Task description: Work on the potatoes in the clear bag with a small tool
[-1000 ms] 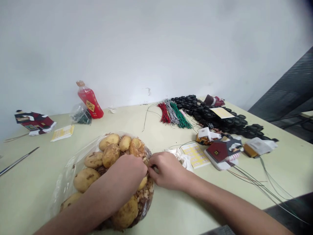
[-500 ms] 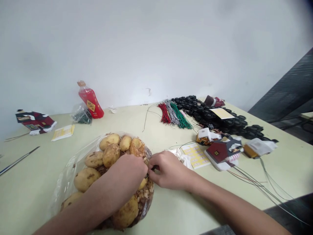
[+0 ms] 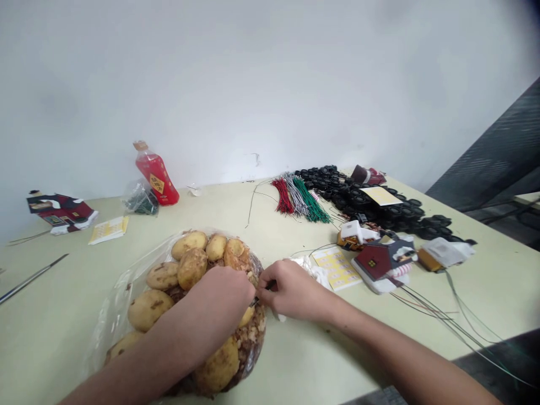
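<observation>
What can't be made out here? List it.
Head view only:
- What the left hand grips: hidden under it, on the clear plastic bag of brown potatoes.
- The small dark thing pinched by the right hand: too small to name.
- Print on the yellow paper sheets: too small.

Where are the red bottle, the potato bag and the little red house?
Bottle [image 3: 157, 174], head view, on its red body.
Potato bag [image 3: 148, 306], head view, on a potato inside.
House [image 3: 376, 260], head view, on its red wall.
</observation>
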`<state>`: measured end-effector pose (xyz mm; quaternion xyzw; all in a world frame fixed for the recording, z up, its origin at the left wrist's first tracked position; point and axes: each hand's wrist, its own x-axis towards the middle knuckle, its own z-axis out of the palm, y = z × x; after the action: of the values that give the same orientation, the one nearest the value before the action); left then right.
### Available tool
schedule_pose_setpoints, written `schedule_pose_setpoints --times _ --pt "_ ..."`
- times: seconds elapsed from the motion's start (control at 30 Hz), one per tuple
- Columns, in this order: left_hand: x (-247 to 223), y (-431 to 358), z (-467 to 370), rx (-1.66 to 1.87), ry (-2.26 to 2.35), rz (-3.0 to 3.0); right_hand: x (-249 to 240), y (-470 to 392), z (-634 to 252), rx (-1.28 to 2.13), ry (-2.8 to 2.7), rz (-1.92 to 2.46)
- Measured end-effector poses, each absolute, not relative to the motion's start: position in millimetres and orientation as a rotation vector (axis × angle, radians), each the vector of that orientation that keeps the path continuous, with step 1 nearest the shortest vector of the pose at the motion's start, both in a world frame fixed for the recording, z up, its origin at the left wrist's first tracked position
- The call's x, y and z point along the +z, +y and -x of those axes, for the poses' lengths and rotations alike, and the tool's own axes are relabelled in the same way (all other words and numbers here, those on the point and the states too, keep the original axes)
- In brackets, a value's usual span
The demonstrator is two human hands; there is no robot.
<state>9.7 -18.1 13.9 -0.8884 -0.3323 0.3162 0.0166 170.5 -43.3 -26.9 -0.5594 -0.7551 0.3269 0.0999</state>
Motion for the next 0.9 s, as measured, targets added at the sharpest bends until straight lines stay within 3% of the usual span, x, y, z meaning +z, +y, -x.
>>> schedule_pose_setpoints --times 0.5,0.9 --pt "6.5 -16.4 -6.6 0.915 -1.073 2.815 -29.1 -44.9 -168.2 0.708 -2.362 1.762" --pt "14.9 -18.6 -9.4 0.954 -1.016 2.761 -31.5 -43.7 -167.8 0.751 -2.414 1.63"
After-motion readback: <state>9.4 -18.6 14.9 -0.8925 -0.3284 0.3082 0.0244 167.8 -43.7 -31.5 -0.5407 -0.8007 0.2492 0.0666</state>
